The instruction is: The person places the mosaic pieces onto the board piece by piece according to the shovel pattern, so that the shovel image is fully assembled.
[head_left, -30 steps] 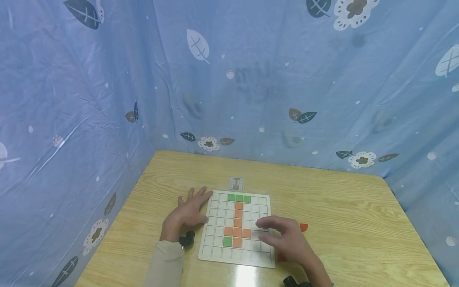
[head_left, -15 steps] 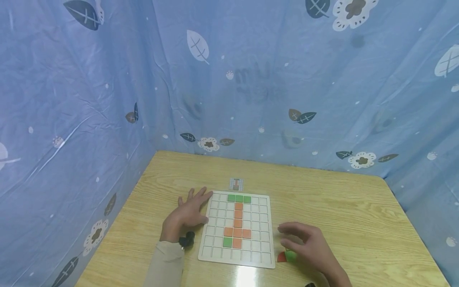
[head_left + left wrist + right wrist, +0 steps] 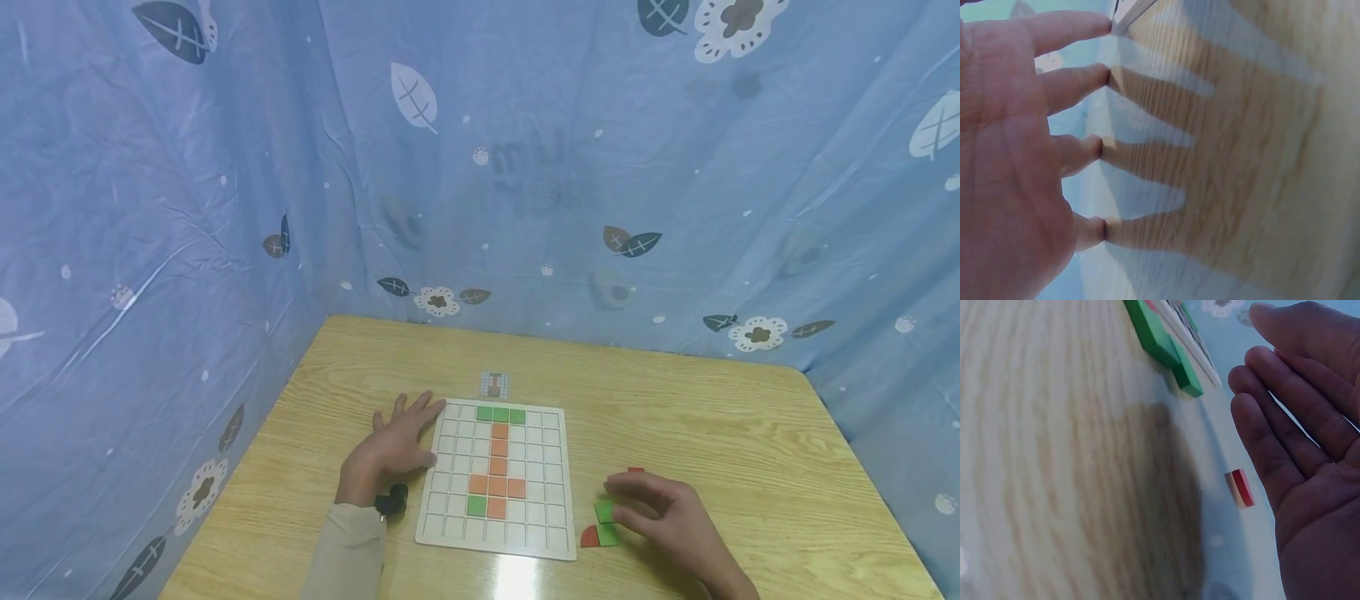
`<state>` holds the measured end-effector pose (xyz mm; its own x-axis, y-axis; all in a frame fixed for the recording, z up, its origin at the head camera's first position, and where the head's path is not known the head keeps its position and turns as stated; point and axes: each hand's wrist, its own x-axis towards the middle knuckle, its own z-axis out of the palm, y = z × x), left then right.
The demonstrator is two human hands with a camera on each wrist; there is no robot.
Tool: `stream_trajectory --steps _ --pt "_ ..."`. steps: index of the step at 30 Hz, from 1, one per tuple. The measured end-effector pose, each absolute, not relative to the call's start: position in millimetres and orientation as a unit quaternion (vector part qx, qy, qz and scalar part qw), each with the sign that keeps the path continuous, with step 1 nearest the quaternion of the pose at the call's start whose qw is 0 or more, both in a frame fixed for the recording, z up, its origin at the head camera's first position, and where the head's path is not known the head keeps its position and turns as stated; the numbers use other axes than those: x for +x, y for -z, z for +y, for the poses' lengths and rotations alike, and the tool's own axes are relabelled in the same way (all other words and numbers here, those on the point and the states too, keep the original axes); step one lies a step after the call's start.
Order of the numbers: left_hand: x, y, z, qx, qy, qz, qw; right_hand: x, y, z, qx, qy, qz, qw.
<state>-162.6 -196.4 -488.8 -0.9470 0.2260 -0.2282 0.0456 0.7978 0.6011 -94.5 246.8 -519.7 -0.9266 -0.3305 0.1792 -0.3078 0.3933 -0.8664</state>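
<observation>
A white grid board (image 3: 442,527) lies on the table with green tiles (image 3: 500,414) in a row at its top. Orange tiles (image 3: 498,467) run in a column with a crosspiece, and one more green tile is at lower left. My left hand (image 3: 393,446) rests with fingers spread, index fingertip and thumb at the board's left edge. To the right of the board, my right hand (image 3: 667,517) hovers beside two loose green square blocks (image 3: 605,512), thumb and fingers apart and nothing between them. A red quarter-round block (image 3: 590,537) sits beside them.
Another red block (image 3: 1240,488) lies beyond the right hand, mostly covered by it in the head view. A small printed card (image 3: 494,384) lies just past the board's far edge. Blue patterned curtain (image 3: 480,208) closes off the table's back and sides.
My right hand has moved right, off the board, to the loose blocks, uncovering the green blocks and red quarter-round. My left hand has stayed in place.
</observation>
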Motion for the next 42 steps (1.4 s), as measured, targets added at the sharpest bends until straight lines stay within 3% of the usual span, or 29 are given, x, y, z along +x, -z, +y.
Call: stream_trajectory --steps 12,42 --pt "-163.1 492.9 -196.9 0.068 -0.31 0.937 0.145 -95.8 526.2 248.3 -0.191 0.488 0.851 0.029" --pt "-161.4 488.8 -196.2 0.072 -0.313 0.936 0.146 -94.6 531.3 242.8 -0.213 0.4 0.891 -0.033"
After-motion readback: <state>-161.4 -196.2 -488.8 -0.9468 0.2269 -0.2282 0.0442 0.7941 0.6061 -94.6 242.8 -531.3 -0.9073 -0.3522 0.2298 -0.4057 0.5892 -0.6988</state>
